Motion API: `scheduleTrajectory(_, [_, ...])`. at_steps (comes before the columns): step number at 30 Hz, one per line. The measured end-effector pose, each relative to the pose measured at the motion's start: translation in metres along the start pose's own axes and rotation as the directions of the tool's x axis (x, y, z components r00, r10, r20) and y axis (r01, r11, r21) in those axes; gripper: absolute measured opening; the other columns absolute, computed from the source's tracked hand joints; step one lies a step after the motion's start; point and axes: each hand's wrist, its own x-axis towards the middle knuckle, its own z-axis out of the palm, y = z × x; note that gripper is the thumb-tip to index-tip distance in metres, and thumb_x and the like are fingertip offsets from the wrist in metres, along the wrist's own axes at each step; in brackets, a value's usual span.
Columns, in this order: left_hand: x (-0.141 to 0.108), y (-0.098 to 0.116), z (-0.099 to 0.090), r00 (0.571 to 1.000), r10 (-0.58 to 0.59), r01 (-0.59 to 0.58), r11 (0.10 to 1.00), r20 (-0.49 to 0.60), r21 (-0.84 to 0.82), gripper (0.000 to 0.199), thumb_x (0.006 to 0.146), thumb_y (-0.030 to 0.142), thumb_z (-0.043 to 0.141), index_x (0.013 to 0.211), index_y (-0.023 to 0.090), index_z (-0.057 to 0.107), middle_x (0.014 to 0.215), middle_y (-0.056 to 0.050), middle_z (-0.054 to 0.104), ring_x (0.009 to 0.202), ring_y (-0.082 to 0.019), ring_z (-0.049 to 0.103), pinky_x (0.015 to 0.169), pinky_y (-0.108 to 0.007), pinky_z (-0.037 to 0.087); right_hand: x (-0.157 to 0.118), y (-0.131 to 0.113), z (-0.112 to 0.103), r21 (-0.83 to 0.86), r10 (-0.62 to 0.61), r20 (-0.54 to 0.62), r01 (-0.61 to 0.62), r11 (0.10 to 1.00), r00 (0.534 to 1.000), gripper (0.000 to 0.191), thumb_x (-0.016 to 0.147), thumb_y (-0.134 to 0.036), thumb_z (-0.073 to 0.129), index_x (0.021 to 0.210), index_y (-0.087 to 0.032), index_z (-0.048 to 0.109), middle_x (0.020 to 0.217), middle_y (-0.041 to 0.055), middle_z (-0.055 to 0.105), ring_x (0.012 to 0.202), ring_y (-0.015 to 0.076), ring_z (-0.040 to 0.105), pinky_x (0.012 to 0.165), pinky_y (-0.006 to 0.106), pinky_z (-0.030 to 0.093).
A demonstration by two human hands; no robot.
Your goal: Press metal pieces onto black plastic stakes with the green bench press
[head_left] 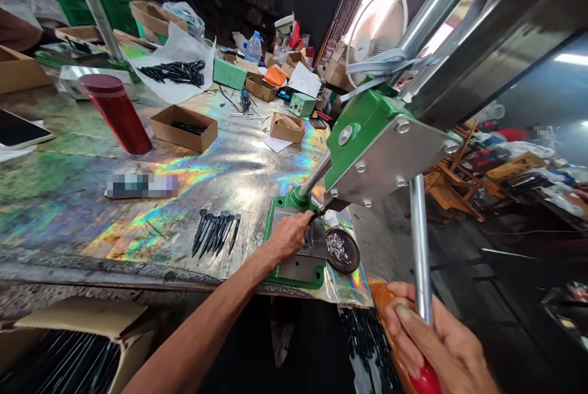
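My left hand [290, 236] reaches over the base plate of a green hand press [294, 198]. Its fingers are pinched on a small black part [314, 217] just under the press head [362, 155]; most of that part is hidden. My right hand [443, 336] is wrapped round the press lever [421, 241], a steel rod with a red grip [426, 378] at its low end. Several black pointed strips with square heads [218, 231] lie in a row left of the press. Right of the base sits a round dark dish [342, 250] of small silvery pieces.
Below the table edge are an open carton [78, 314] of black strips and more black pieces [367, 339]. On the table stand a red flask [117, 115], a small cardboard box [184, 127] and white paper with black parts [174, 75]. A fan [376, 32] is behind.
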Motion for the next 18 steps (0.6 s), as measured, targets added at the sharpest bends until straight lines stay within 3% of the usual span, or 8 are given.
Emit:
scheduleTrajectory(8, [0.0, 0.001, 0.0, 1.0, 0.001, -0.002, 1.0, 0.011, 0.025, 0.027, 0.082, 0.013, 0.043, 0.106, 0.019, 0.053, 0.096, -0.011, 0.065, 0.087, -0.025, 0.063, 0.074, -0.033, 0.046, 0.026, 0.02, 0.023, -0.036, -0.077, -0.088, 0.074, 0.997, 0.993, 0.041, 0.073, -0.046, 0.075, 0.097, -0.017, 0.057, 0.063, 0.0003, 0.056, 0.042, 0.0088, 0.038, 0.037, 0.019, 0.033])
scheduleTrajectory(15, [-0.002, 0.003, 0.0, 0.998, -0.011, 0.007, 0.998, 0.06, 0.067, 0.029, 0.083, 0.013, 0.043, 0.11, 0.02, 0.048, 0.1, -0.009, 0.063, 0.087, -0.024, 0.063, 0.071, -0.031, 0.047, 0.031, 0.028, 0.025, -0.07, -0.075, -0.174, 0.063, 0.995, 0.982, 0.046, 0.07, -0.048, 0.076, 0.099, -0.018, 0.056, 0.059, -0.0016, 0.056, 0.037, 0.0083, 0.038, 0.034, 0.019, 0.032])
scheduleTrajectory(18, [-0.001, 0.006, -0.001, 0.999, 0.011, -0.013, 0.999, 0.044, 0.034, 0.028, 0.083, 0.011, 0.041, 0.108, 0.02, 0.048, 0.102, -0.009, 0.063, 0.088, -0.024, 0.062, 0.072, -0.032, 0.047, 0.037, 0.032, 0.027, -0.138, -0.144, -0.225, 0.115, 0.984, 0.964, 0.044, 0.074, -0.048, 0.074, 0.101, -0.019, 0.054, 0.06, -0.0017, 0.058, 0.037, 0.0097, 0.042, 0.036, 0.021, 0.037])
